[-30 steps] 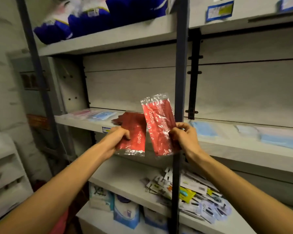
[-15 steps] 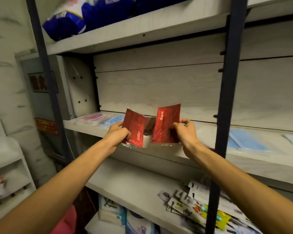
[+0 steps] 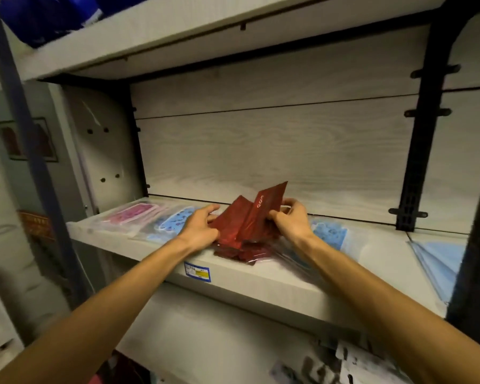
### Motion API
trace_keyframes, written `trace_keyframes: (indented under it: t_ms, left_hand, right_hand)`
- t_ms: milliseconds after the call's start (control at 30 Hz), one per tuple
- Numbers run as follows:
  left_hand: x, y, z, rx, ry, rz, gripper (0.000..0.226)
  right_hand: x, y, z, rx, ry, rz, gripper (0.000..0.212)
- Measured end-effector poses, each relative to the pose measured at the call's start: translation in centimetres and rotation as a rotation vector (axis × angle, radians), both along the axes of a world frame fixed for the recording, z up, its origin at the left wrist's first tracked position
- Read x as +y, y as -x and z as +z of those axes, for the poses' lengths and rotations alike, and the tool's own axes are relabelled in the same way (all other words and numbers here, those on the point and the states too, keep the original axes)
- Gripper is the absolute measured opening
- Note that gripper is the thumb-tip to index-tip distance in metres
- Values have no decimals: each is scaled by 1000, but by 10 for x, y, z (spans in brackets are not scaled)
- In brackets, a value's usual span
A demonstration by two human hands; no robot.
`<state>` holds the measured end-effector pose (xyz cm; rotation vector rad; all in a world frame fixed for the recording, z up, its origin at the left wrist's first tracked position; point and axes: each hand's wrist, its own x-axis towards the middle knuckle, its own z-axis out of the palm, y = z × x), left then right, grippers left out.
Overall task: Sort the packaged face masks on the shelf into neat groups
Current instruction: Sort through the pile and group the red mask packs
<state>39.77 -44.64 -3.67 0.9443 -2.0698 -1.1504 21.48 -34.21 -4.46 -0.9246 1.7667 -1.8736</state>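
Note:
Both hands are on a bunch of red packaged masks [image 3: 248,223] standing tilted on the grey shelf [image 3: 261,275]. My left hand [image 3: 198,227] grips the left side of the red packs. My right hand [image 3: 290,218] pinches the right pack, which bears white lettering. More red packs [image 3: 241,250] lie flat under them at the shelf's front. A pink mask pack [image 3: 133,214] and a blue patterned pack [image 3: 173,221] lie to the left. Another blue patterned pack [image 3: 329,232] lies to the right.
A stack of plain light-blue masks [image 3: 438,257] sits at the far right of the shelf. A dark upright post [image 3: 413,151] and another [image 3: 471,245] flank the right side. A price label [image 3: 197,271] is on the shelf edge. Blue bags [image 3: 47,18] sit on the shelf above.
Both hands have carried the red packs forward and down onto the shelf, onto the flat red packs. The view has moved closer to the shelf.

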Motion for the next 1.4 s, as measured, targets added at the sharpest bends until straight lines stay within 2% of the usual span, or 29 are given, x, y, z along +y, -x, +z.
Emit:
trace_keyframes:
  t_ms: [67, 133, 167, 233, 333, 433, 533, 700, 867, 1033, 1167, 1267, 1400]
  left_hand:
    - [-16, 3, -9, -61, 13, -24, 80]
    - [-26, 5, -17, -131, 80, -20, 74]
    - [-31, 7, -19, -146, 116, -17, 69]
    - [-39, 7, -20, -132, 152, -28, 60]
    - [-39, 2, -17, -212, 252, -97, 45]
    - [-26, -7, -12, -416, 433, -209, 61]
    - [-4, -14, -9, -504, 676, -256, 70]
    - [39, -21, -18, -488, 870, -335, 75]
    - [93, -9, -33, -298, 1014, -433, 69]
    - [148, 7, -39, -261, 1029, -604, 84]
    - [206, 25, -37, -126, 1014, -699, 71]
    - [259, 42, -31, -28, 958, -786, 53]
    - [334, 73, -24, -23, 897, -860, 41]
  right_hand:
    - [-13, 0, -4, 106, -89, 32, 33]
    - [-14, 0, -6, 349, -257, 31, 19]
    - [-14, -1, -6, 474, -340, -5, 19]
    - [-13, -5, -5, 662, -474, -97, 39]
    - [-9, -12, -3, 787, -552, -137, 58]
    - [7, -16, 1, 873, -566, -140, 65]
    - [37, -22, 1, 975, -586, -160, 69]
    - [102, -35, -14, 995, -647, -174, 77]
    - [189, -53, -30, 943, -698, -221, 77]
    - [279, -71, -32, 766, -564, -248, 71]
    - [344, -72, -31, 796, -541, -328, 51]
    - [398, -56, -34, 777, -555, -373, 53]
    - [478, -19, -46, 824, -614, -416, 48]
